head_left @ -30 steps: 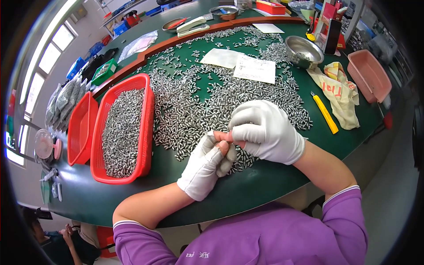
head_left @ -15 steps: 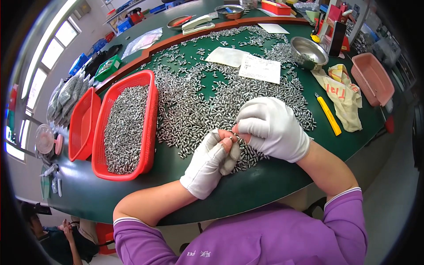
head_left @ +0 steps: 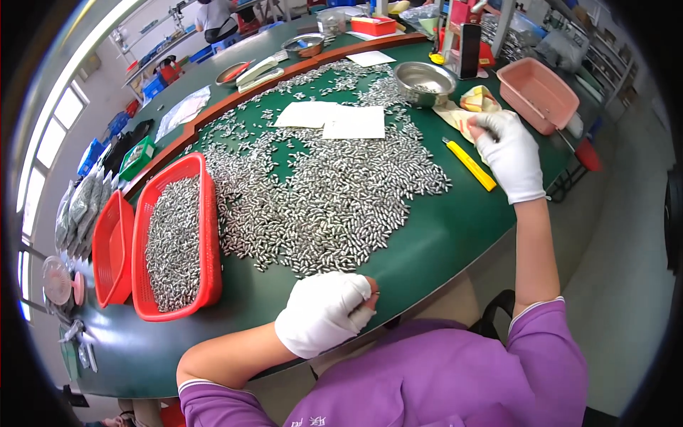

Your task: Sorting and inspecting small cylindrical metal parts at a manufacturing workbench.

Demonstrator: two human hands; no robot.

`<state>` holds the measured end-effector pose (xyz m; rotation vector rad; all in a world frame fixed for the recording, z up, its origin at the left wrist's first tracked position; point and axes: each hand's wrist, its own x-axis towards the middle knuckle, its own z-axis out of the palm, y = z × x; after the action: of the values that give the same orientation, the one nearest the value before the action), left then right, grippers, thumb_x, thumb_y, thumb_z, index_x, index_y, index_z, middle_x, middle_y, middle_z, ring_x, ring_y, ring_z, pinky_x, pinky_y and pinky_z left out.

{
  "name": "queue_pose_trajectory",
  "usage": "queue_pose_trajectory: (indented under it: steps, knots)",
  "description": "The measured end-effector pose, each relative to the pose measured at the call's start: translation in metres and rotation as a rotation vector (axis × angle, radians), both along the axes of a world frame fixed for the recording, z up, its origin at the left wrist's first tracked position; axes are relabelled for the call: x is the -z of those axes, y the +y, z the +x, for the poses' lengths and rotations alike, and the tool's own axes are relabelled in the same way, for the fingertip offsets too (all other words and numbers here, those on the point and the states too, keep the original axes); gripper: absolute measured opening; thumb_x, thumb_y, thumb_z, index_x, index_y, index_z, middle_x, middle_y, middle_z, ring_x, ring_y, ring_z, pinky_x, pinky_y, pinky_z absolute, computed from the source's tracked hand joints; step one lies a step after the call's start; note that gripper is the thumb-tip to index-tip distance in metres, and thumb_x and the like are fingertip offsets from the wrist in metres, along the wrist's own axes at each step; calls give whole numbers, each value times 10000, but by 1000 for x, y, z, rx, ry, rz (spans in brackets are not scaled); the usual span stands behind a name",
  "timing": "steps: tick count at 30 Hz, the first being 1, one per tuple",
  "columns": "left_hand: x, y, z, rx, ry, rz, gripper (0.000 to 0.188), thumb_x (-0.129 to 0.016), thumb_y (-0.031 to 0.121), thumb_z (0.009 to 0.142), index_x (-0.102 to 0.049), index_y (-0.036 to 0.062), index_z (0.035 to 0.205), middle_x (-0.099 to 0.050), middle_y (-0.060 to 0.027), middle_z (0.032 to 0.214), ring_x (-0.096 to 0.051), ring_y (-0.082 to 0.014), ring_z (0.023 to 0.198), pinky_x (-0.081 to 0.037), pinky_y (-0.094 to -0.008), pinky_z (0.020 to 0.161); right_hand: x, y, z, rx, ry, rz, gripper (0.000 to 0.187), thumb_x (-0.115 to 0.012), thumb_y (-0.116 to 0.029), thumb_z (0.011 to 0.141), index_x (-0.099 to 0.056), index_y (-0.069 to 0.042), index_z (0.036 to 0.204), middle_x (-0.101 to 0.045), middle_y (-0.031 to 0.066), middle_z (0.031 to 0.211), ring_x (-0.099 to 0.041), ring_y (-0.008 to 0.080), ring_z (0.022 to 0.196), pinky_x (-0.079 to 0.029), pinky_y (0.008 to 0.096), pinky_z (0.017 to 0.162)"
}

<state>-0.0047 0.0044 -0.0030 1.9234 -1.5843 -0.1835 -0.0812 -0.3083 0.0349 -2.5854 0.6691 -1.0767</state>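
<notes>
Both hands wear white gloves with bare fingertips. My left hand is curled closed at the table's front edge, just nearer than a large spread of small silvery metal pieces; whatever it may hold is hidden. At the right, my right hand is raised over the table with its fingers bent together beside a cream cloth. I cannot make out anything in its fingers. A yellow utility knife lies to its left, and a pink plastic basket stands beyond it.
On the left, a red basket holds many similar metal pieces, next to another red basket. White papers lie on the spread. A steel bowl and a dark phone-like object stand at the back right. A wooden rail borders the far side.
My hands were together over the metal pieces and have parted. The right has swung right toward the pink basket; the left has drawn back to the table edge. The view has shifted.
</notes>
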Motion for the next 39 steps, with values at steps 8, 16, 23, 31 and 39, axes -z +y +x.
queue_pose_trajectory:
  steps: [8, 16, 23, 31, 39]
  knots:
    - [13, -9, -4, -83, -31, 110, 105, -671, 125, 789, -594, 69, 833, -611, -136, 709, -622, -319, 663, -502, -382, 594, 62, -21, -26, 297, 372, 27, 307, -681, -291, 809, -669, -86, 1037, -635, 158, 994, -622, 328, 917, -499, 413, 793]
    - [9, -5, -4, -145, 56, 151, 138, -671, 99, 801, -625, 59, 925, -575, -96, 640, -576, -227, 554, -473, -320, 553, 46, 77, -98, -474, 5, 970, 415, -495, -342, 975, -481, -25, 1243, -584, 16, 775, -487, 54, 660, -430, 221, 644]
    - [12, -6, -5, -117, 39, 131, 120, -670, 68, 796, -623, 53, 906, -578, -89, 670, -563, -191, 571, -470, -308, 567, 63, 134, -127, -613, 567, 719, 545, -512, -260, 955, -328, -174, 1460, -645, 122, 718, -641, 312, 618, -530, 350, 643]
    - [12, -4, -7, -189, 91, 172, 116, -702, 68, 777, -600, 39, 826, -556, -80, 635, -531, -163, 535, -446, -293, 531, 52, 152, -111, -634, 608, 262, 660, -549, -88, 835, -338, -155, 1457, -616, 96, 678, -610, 279, 552, -509, 391, 520]
    - [8, -5, -14, -261, 39, 207, 148, -711, 125, 754, -581, 55, 750, -620, -123, 669, -631, -294, 614, -488, -368, 560, 51, 160, -110, -613, 617, 235, 682, -564, -80, 812, -342, -131, 1454, -606, 89, 651, -599, 271, 522, -505, 386, 491]
